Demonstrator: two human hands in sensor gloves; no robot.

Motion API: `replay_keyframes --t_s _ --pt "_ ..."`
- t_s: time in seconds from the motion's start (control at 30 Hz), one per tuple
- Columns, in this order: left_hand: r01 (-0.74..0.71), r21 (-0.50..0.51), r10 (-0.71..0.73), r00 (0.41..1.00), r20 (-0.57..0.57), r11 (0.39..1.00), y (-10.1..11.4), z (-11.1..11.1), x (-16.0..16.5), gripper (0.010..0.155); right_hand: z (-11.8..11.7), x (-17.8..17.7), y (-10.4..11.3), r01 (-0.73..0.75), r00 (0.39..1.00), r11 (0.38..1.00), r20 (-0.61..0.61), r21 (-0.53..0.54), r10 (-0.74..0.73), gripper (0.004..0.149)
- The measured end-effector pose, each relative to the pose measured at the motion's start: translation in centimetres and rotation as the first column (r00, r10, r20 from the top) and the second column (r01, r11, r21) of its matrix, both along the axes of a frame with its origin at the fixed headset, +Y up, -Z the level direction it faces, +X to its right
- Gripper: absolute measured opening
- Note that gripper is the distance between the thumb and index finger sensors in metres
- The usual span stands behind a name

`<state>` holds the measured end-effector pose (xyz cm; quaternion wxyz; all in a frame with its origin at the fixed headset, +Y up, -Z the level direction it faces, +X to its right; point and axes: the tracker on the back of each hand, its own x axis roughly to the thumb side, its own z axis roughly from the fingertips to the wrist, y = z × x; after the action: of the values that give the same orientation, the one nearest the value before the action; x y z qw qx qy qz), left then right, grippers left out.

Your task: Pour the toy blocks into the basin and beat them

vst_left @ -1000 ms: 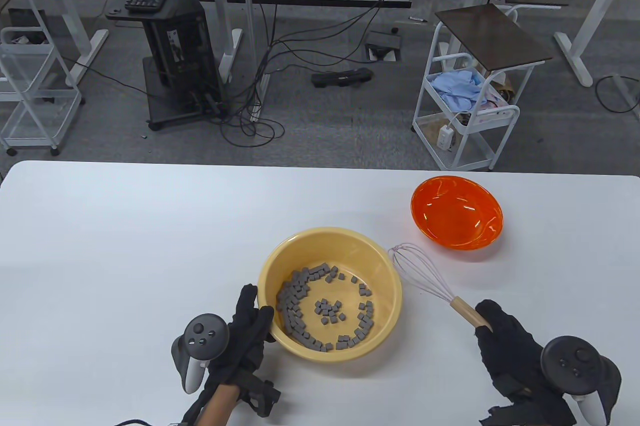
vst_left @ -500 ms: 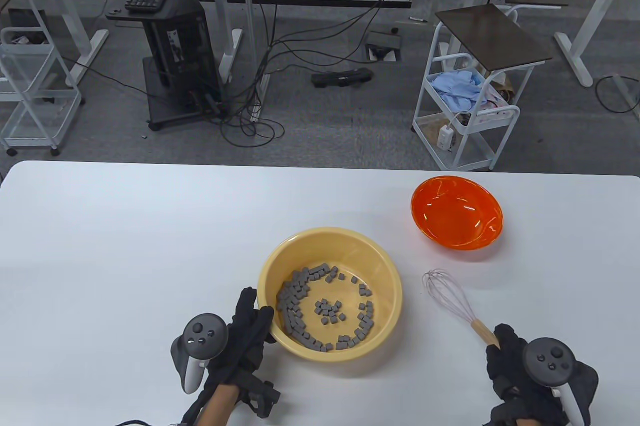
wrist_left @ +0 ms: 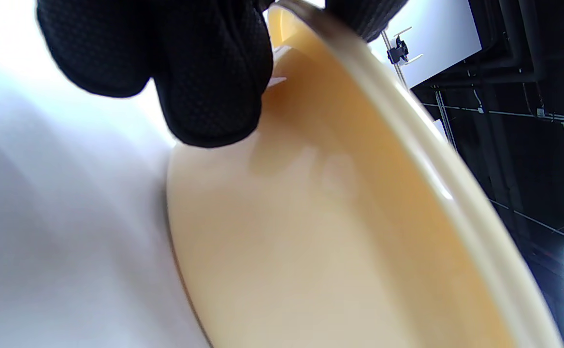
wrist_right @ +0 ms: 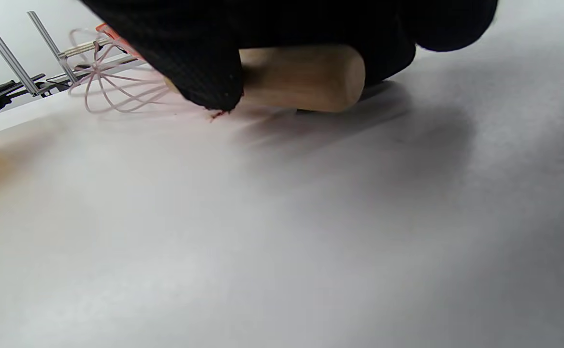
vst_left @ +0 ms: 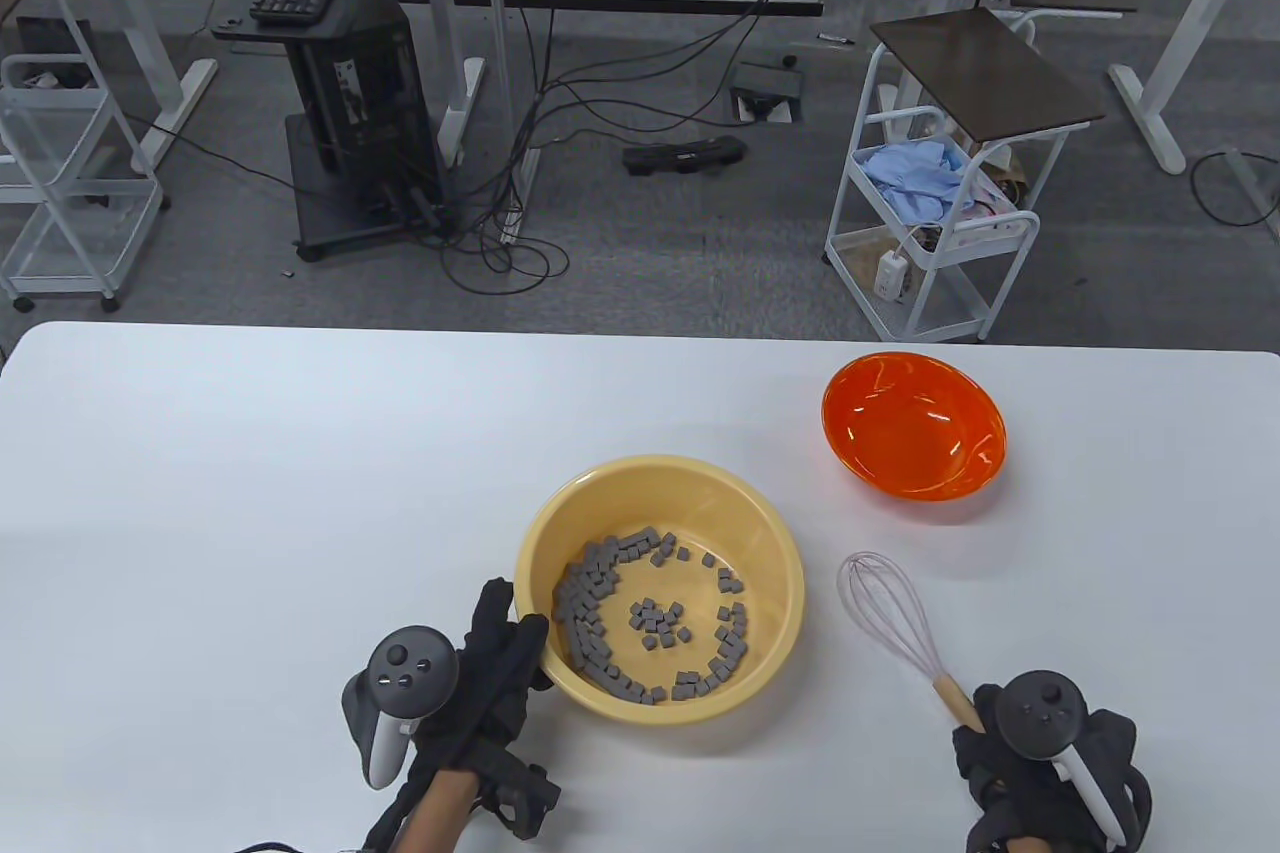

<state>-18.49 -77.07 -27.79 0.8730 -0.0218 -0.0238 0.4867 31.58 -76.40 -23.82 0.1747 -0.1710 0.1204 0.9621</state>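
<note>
The yellow basin [vst_left: 790,583] stands at the table's front middle with several small grey blocks [vst_left: 600,603] lying in a ring and a small cluster on its floor. My left hand [vst_left: 505,648] grips its near-left rim; in the left wrist view the fingers [wrist_left: 209,72] lie against the basin's outer wall [wrist_left: 310,241]. To the right of the basin, my right hand [vst_left: 985,743] holds the whisk [vst_left: 885,608] by its wooden handle [wrist_right: 306,77]. The handle sits low at the tabletop, and the pink wires [wrist_right: 108,82] point away from me.
An empty orange bowl [vst_left: 913,425] sits at the back right of the white table [vst_left: 250,493]. Beyond the far edge are a white cart [vst_left: 940,193], cables and desks on the floor.
My right hand has pulled the whisk back from beside the basin toward the near right and down to the table. The left hand, basin and blocks have not moved.
</note>
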Motion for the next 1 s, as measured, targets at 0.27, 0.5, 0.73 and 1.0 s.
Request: replay_keyframes --t_s 0.27,0.5,0.73,1.0 --pt "0.141 -0.007 -0.141 0.99 0.026 0.99 1.7 -0.2 -0.9 0.073 0.2 0.0 0.6 0.039 0.999 0.999 0.003 0.014 -0.039 0.054" --pt "0.338 0.079 -0.336 0.941 -0.033 0.938 5.1 -0.2 -2.3 0.073 0.1 0.7 4.4 0.132 0.991 0.952 -0.059 0.278 -0.12 0.055" --pt "0.585 0.131 -0.586 0.809 -0.041 0.8 6.2 -0.1 -3.7 0.071 -1.1 1.2 7.3 0.171 0.98 0.848 -0.174 0.502 -0.094 0.059" --pt "0.726 0.193 -0.725 0.683 -0.089 0.66 3.9 0.6 -4.4 0.074 -2.4 0.8 5.4 0.16 0.974 0.849 -0.221 0.504 -0.053 0.06"
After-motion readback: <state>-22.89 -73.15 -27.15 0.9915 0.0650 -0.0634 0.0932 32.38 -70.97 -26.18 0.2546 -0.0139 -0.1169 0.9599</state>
